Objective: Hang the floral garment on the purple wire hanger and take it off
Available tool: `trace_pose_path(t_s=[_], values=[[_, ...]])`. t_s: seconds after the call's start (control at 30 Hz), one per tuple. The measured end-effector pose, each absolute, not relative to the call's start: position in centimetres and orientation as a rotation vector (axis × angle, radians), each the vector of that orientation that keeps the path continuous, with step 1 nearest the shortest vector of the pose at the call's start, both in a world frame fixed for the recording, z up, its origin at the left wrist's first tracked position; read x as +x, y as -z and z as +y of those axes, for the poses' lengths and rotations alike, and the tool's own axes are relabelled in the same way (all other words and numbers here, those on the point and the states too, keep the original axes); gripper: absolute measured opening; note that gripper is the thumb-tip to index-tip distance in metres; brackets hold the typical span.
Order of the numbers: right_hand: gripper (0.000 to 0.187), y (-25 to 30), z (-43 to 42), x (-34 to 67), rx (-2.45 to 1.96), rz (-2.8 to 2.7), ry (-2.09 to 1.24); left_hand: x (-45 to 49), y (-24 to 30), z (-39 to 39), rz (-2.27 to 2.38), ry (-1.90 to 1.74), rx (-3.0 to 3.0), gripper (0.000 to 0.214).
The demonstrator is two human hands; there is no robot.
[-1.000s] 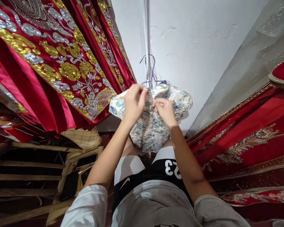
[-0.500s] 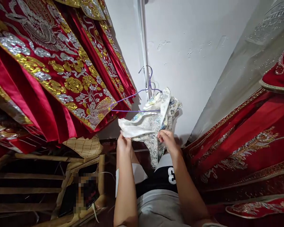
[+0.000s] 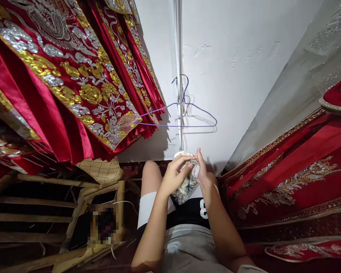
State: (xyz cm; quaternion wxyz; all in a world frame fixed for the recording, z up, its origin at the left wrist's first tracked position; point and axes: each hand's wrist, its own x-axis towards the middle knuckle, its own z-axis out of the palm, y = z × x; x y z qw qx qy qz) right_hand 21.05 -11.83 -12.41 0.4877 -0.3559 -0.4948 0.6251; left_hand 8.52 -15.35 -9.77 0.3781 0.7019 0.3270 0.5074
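Both my hands hold a bunched-up white garment point(image 3: 187, 182) with a blue and gold pattern, in front of my lap. My left hand point(image 3: 173, 175) wraps over its left and top side, fingers curled on the cloth. My right hand point(image 3: 204, 175) grips its right side, thumb pointing up. Above them a bare purple wire hanger point(image 3: 178, 113) hangs from a white pipe point(image 3: 178, 57) on the white wall.
Red robes with gold and silver embroidery point(image 3: 65, 72) hang close on the left. More red embroidered cloth point(image 3: 290, 178) lies on the right. A wooden chair frame point(image 3: 74, 216) with a woven cushion point(image 3: 99, 170) stands at lower left.
The patterned garment has come off the purple hanger, which now hangs bare. My hands have dropped toward my lap and gathered the cloth into a small bundle.
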Motion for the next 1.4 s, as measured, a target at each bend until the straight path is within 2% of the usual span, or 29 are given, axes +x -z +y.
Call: trace_pose_path(t_s=[0.07,0.2,0.3,0.33,0.4,0.5,0.57,0.8,0.9,0.97,1.03,1.1,1.23,1.3,1.4], values=[[0.085,11.5,-11.7,20.8,-0.782,-1.103,-1.583,7.8,9.2,-15.8,0.949,-1.368,1.885,0.030],[0.060,9.3,-11.6,21.1,-0.596,-1.080,-1.801,4.6,8.9,-14.6,1.083,-1.512,1.874,0.047],[0.057,7.0,-11.0,22.0,-0.546,-1.374,-1.789,2.5,9.0,-13.1,0.928,-1.210,1.885,0.049],[0.051,6.2,-10.6,22.4,-0.558,-1.490,-1.694,2.0,9.0,-12.8,0.902,-1.038,1.896,0.049],[0.036,4.7,-9.0,23.3,-0.634,-1.626,-1.300,1.3,9.1,-13.0,0.967,-0.729,1.953,0.052],[0.022,3.8,-5.4,23.9,-0.754,-1.450,-0.632,0.5,9.0,-14.8,1.226,-0.561,2.123,0.042],[0.021,4.5,-2.7,23.6,-0.815,-1.313,-0.508,-0.4,8.7,-16.3,1.321,-0.625,2.220,0.034],[0.019,9.3,0.9,22.5,-1.034,-1.554,-0.712,-4.8,7.5,-15.8,1.587,-0.645,2.202,0.027],[0.023,8.9,-0.3,25.4,-1.062,-1.591,-0.573,-6.3,6.8,-13.0,1.836,-0.652,2.252,0.026],[0.028,7.8,-1.4,27.9,-1.088,-1.631,-0.470,-6.6,5.9,-11.2,1.917,-0.705,2.320,0.016],[0.030,6.3,-2.4,30.1,-1.129,-1.663,-0.372,-6.3,4.4,-9.7,1.795,-0.804,2.398,0.011],[0.033,5.0,-3.3,31.3,-1.167,-1.672,-0.290,-5.3,2.7,-8.7,1.569,-0.898,2.471,0.016],[0.034,3.8,-5.1,30.7,-1.124,-1.781,-0.406,-2.5,0.1,-7.2,1.290,-1.136,2.534,0.018],[0.028,3.9,-5.9,29.8,-1.084,-1.844,-0.478,-1.4,-0.4,-6.2,1.237,-1.264,2.501,0.017],[0.010,4.4,-6.6,29.5,-1.048,-1.722,-0.410,-1.4,-0.6,-4.5,1.190,-1.388,2.390,0.037]])
